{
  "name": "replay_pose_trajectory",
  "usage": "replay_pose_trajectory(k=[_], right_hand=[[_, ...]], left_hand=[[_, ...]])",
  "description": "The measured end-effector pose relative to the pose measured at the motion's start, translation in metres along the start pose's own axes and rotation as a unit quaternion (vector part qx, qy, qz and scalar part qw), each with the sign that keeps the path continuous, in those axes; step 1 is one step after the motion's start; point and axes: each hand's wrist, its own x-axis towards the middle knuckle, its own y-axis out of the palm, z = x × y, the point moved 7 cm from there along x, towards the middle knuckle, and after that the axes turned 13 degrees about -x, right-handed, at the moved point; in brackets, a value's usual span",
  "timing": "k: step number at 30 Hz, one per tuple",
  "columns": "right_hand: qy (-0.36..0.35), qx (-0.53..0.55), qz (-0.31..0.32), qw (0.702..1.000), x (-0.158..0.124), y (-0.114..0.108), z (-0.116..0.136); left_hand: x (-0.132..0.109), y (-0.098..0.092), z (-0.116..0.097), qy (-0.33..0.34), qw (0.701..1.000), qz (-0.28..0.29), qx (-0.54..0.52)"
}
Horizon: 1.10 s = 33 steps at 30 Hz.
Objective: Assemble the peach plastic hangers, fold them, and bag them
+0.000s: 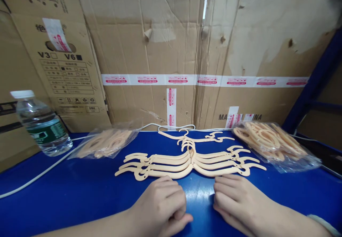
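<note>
My left hand (167,203) rests on the blue table with its fingers curled in and the thumb sticking out to the right. Opposite it, my right hand (232,198) is also curled into a loose fist, and nothing shows in either. Just beyond both hands lie several cream plastic folding hangers (171,174), overlapped in a row with their hooks at the middle pointing away from me. The fingers of both hands are close to the nearest hanger; whether they touch it I cannot tell. Behind the row lies another hanger (173,135), partly overlapped by the hooks.
Clear plastic bags of cream hanger parts lie at the left (107,142) and right (269,142). A water bottle (44,126) stands far left beside a white cable (40,178). Cardboard (149,52) walls the back, and a blue metal post (312,80) rises at the right.
</note>
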Motion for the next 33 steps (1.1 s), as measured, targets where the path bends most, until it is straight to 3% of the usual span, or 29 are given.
replay_pose_trajectory(k=[6,11,17,21,27,33], right_hand=[[0.033,-0.018,-0.067,0.997,-0.001,-0.008,-0.016],[0.122,-0.035,-0.082,0.989,-0.001,-0.008,-0.069],[0.217,-0.084,-0.032,0.972,0.009,0.003,-0.145],[0.268,-0.105,0.025,0.957,0.023,0.013,-0.179],[0.251,-0.108,0.149,0.95,0.039,0.049,-0.194],[0.194,-0.106,0.198,0.955,0.042,0.072,-0.195]], left_hand=[[0.001,-0.002,0.002,-0.032,0.999,0.007,-0.013],[0.003,-0.002,-0.002,-0.02,0.999,0.027,-0.01],[0.002,-0.002,-0.003,-0.016,0.999,0.028,-0.007],[0.002,-0.001,-0.003,-0.021,0.999,0.028,-0.01],[0.002,-0.003,-0.004,-0.01,1.0,0.023,-0.006],[0.002,-0.003,-0.005,0.009,1.0,0.022,-0.011]])
